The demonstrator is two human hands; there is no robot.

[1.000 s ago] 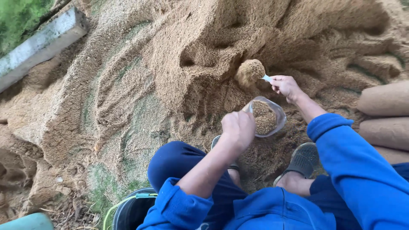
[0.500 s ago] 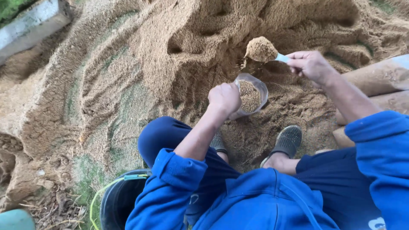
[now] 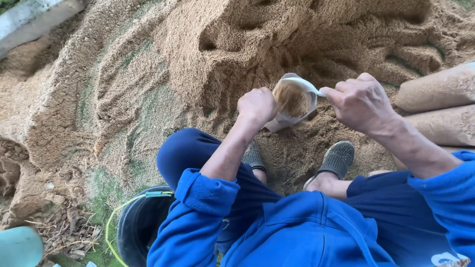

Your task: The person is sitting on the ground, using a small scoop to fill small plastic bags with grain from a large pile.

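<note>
Head view: left hand (image 3: 256,105) gripped clear bag (image 3: 292,101); right hand (image 3: 360,103), at 3 o'clock, probably tipped white scoop (image 3: 308,86); keep mouth open, pour centred.

Ground: a broad heap of tan sawdust (image 3: 148,84), raked into curved ridges.
Right edge: packed tan bags (image 3: 438,91) lying on the heap.
Lower left: black bucket (image 3: 141,225), dry twigs (image 3: 64,227).
Top left: pale concrete kerb (image 3: 34,17).

An outdoor work yard, not a room. A big heap of sawdust (image 3: 257,44) lies on bare ground, with grass patches (image 3: 96,244) and filled sacks (image 3: 438,91) alongside.
</note>
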